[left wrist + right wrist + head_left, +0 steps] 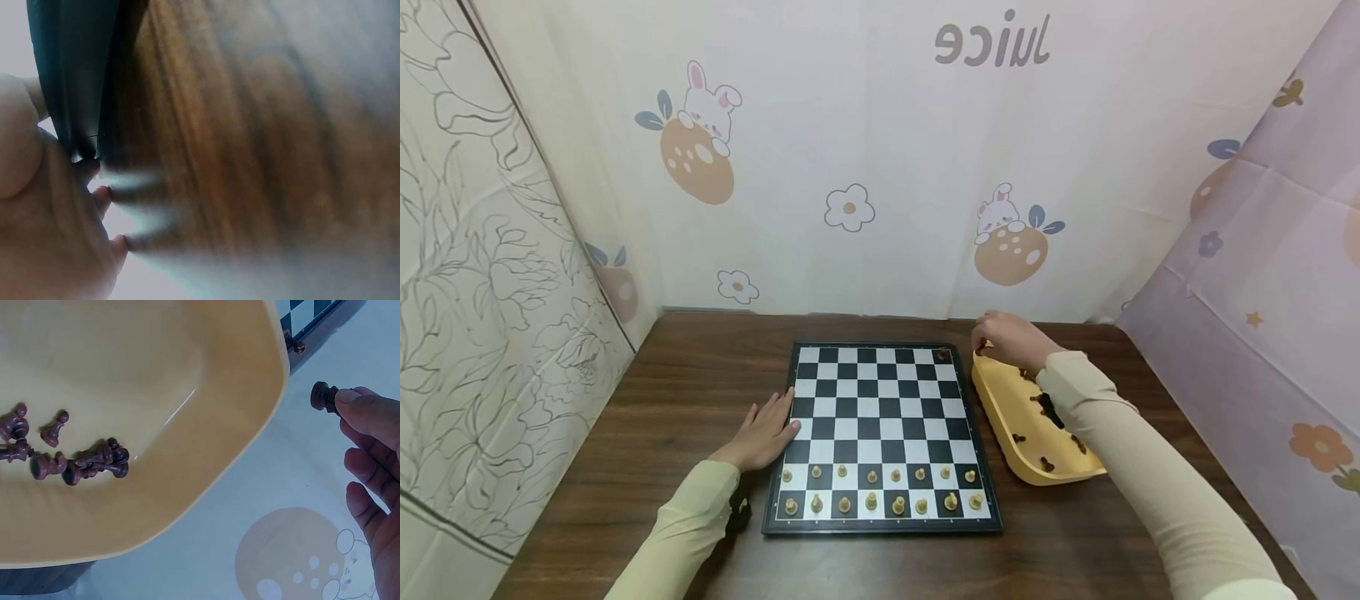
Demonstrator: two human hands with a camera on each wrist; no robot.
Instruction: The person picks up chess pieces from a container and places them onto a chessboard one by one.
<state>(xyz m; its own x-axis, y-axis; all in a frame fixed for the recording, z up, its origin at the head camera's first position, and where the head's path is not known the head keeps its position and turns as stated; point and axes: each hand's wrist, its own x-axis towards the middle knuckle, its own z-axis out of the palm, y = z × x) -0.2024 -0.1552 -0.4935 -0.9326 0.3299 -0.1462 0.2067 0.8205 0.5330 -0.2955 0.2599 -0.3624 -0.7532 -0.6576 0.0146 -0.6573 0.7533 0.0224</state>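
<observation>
Holds a dark chess piece [320, 397] at the right of the right wrist view, pinched between thumb and finger of the right hand [1011, 340], near a yellow tray [219, 381] with more dark pieces [97, 454] inside at left. Rests the left hand [762, 433], loosely spread and gripping nothing, against the chessboard [867, 408] at lower centre of the head view. Might drop the small piece from too slight a pinch, or topple light pieces [871, 501] by nudging the board.

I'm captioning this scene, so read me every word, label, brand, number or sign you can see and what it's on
"Juice", mirrored, on the curtain.
Tiny marks on the rim of the board: too small to read.
No other text can be read.
</observation>
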